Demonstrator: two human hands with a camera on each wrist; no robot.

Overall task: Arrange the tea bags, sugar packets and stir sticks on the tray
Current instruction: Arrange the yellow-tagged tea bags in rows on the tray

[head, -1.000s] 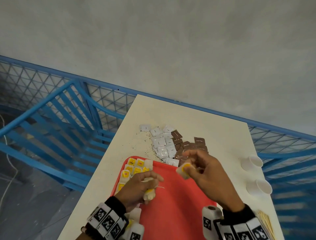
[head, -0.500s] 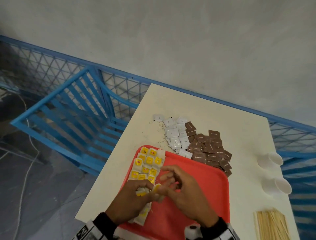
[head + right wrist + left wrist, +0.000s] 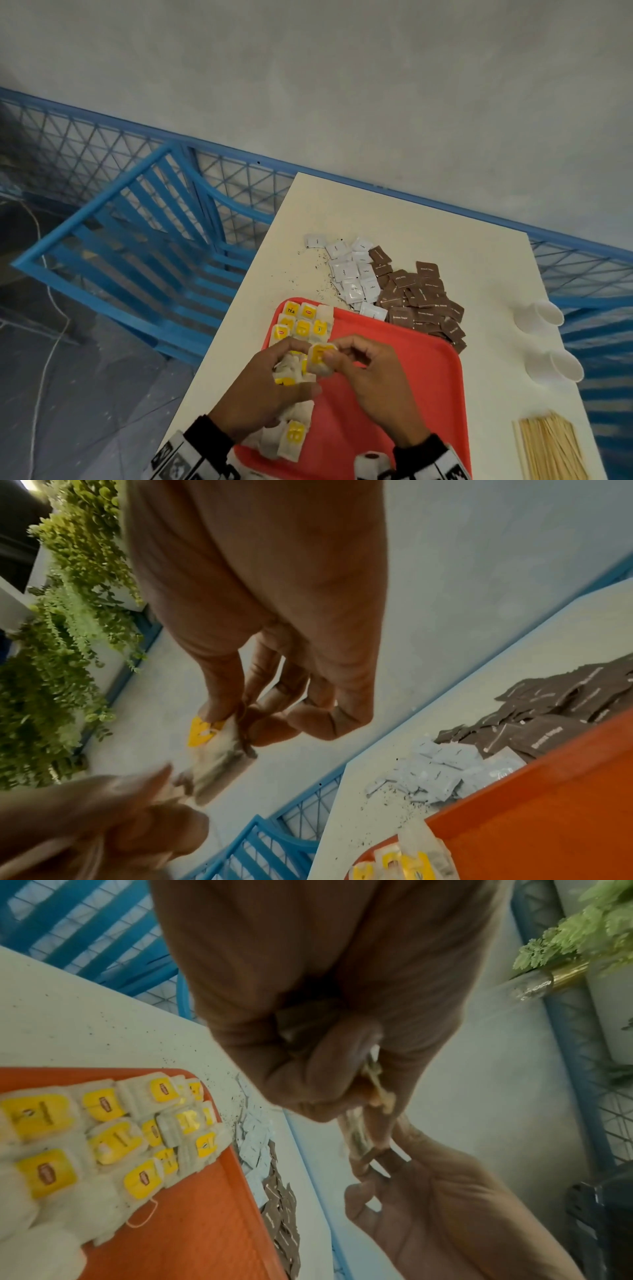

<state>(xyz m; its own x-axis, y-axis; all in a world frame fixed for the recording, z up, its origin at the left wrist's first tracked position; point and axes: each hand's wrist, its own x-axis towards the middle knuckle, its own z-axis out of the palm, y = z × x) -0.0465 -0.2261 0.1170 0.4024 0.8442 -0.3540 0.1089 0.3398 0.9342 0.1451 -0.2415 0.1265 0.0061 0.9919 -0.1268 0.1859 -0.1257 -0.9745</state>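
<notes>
cream table point(image 3: 404, 219) against a grey wall, blue mesh railing behind; red tray point(image 3: 418, 383) at its near edge.

task item: a tea bag point(image 3: 320, 358) with a yellow tag is pinched between thumb and fingertips of the right hand point(image 3: 373, 383), held above the tray just beside the laid rows of tea bags point(image 3: 303, 323) in the tray's far left corner. the left hand point(image 3: 263, 387) is curled round a small bunch of tea bags point(image 3: 291, 371), touching the right hand's bag. from the wrist views, blurred, a string may link the two; cannot confirm.

outward: white sugar packets point(image 3: 352, 274) and brown sugar packets point(image 3: 421, 301) lie heaped on the table, overlapping the tray's far rim. loose tea dust point(image 3: 318, 274) beside them. wooden stir sticks point(image 3: 548, 448) and two paper cups point(image 3: 544, 313), apparently tipped over, sit well apart on the right.

risks, as judged:
- tangled strings could drag extra bags from the left-hand bunch and scatter the rows.
- a hard pinch could tear the paper and add to the spilled dust.
- sugar heaps on the rim could slide if the tray is nudged.
</notes>
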